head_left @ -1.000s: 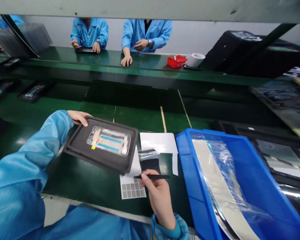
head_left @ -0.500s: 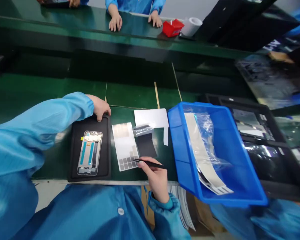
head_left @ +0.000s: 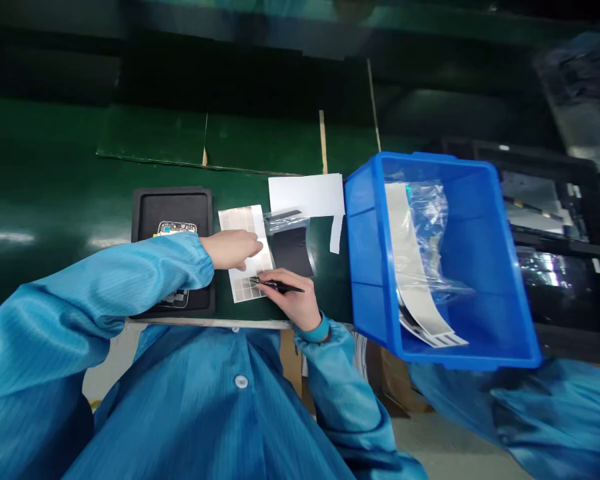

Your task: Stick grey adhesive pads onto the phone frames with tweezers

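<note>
The white sheet (head_left: pixel 240 221) bears pale squares (head_left: pixel 244 289), right hand (head_left: pixel 297 301) pinching black tweezers (head_left: pixel 289 288), left hand (head_left: pixel 234 249) of unclear grip

A green bench (head_left: pixel 55 153) spreads under and beyond the fingers (head_left: pixel 286 275); well past them it darkens into shadow near a ledge (head_left: pixel 430 17). Light streaks (head_left: pixel 7 237) gleam on its top, to their left. Pale floor (head_left: pixel 423 437) shows on their near side, rightward.
</note>
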{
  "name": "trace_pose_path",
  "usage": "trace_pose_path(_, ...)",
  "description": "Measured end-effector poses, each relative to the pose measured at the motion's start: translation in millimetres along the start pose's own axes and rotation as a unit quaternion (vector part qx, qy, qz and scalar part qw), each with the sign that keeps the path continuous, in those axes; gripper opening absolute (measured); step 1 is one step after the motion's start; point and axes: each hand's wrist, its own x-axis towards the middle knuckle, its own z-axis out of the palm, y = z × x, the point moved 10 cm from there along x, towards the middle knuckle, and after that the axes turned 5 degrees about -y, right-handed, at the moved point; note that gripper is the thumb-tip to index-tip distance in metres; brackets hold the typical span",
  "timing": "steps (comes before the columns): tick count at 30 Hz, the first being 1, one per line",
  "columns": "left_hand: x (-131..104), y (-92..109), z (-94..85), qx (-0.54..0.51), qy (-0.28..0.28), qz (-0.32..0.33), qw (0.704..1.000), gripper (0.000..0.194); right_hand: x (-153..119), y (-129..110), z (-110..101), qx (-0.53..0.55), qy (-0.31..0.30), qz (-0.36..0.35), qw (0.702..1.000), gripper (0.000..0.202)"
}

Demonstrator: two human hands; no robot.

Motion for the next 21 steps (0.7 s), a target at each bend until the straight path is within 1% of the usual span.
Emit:
trace_pose_path(3, -1.7, 0.7, -0.7, 0.015, -0.005, 0.006, 1.0, 0.024, -0.4, -3.5, 0.9, -0.01, 0.004, -0.042, 0.999, 0.007)
trace_pose_path(6, -2.4, 1.9, -0.2, 0.02, -0.012, 0.0, 1.0, 0.023, -0.1, -4.6, 1.4, -0.014, 0.003, -0.058, 0.998, 0.007)
trace_pose_path(10, -1.9, 2.4, -0.1, 0.022, -0.016, -0.001, 1.0, 0.024, 0.6, -3.9, 1.4, -0.005, -0.005, -0.05, 0.999, 0.007)
trace_pose_path(18, -2.4, 3.0, -1.6, 0.023, -0.012, 0.005, 1.0, 0.024, 1.1, -1.2, 0.7, -0.006, 0.0, -0.044, 0.999, 0.009)
trace_pose_path(21, -3.6, 3.5, -1.6, 0.024, -0.011, 0.005, 1.0, 0.023, 2.3, 1.2, 0.7, -0.005, 0.003, -0.032, 0.999, 0.01)
